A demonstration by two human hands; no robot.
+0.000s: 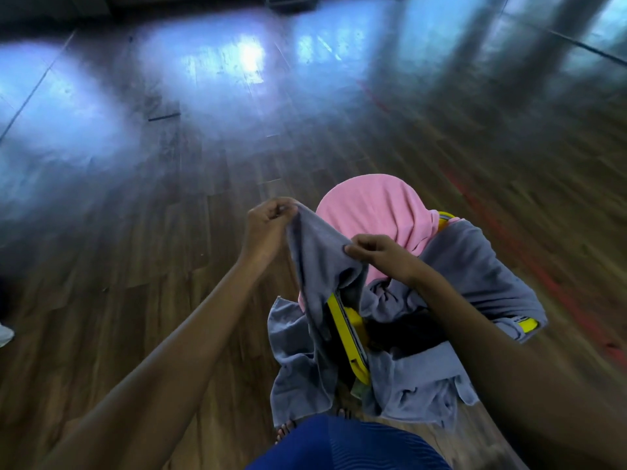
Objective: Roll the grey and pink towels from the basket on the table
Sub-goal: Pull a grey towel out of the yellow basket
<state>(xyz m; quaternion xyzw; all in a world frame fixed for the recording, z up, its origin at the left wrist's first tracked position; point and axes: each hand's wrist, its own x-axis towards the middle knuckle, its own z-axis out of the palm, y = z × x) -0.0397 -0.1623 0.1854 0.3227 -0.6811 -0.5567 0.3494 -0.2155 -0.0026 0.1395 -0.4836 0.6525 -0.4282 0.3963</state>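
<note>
Grey towel [315,262] pinched between left hand [268,225] and right hand [380,256]

Both arms are reaching forward, the left hand [268,228] and right hand [380,256] each pinching the grey towel [319,266].

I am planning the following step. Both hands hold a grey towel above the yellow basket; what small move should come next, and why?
Probably lift the grey towel higher, clear of the yellow basket. The left hand and right hand pinch its top edge, but its lower part hangs beside the rim among other grey towels.
</note>
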